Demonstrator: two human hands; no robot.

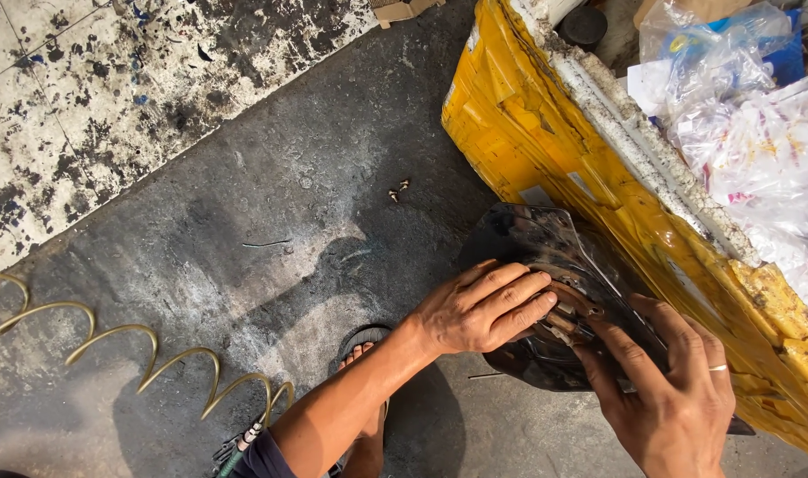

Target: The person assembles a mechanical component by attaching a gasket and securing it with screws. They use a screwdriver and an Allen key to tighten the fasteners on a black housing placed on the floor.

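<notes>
A dark, shiny curved plastic panel (532,239) leans against a yellow taped foam box (545,133) on the ground. My left hand (479,310) lies flat on the panel with its fingers stretched toward a rusty round fitting (570,312) in the panel's middle. My right hand (669,389), with a ring on one finger, reaches in from the lower right. Its fingertips touch the same fitting and the panel's edge. Neither hand closes around anything that I can see.
Clear plastic bags (740,115) fill the top of the box. Two small screws (398,190) lie on the dark greasy floor. A coiled yellow air hose (138,354) runs along the lower left. My sandalled foot (361,354) is below my left arm. Stained tiles (76,97) are upper left.
</notes>
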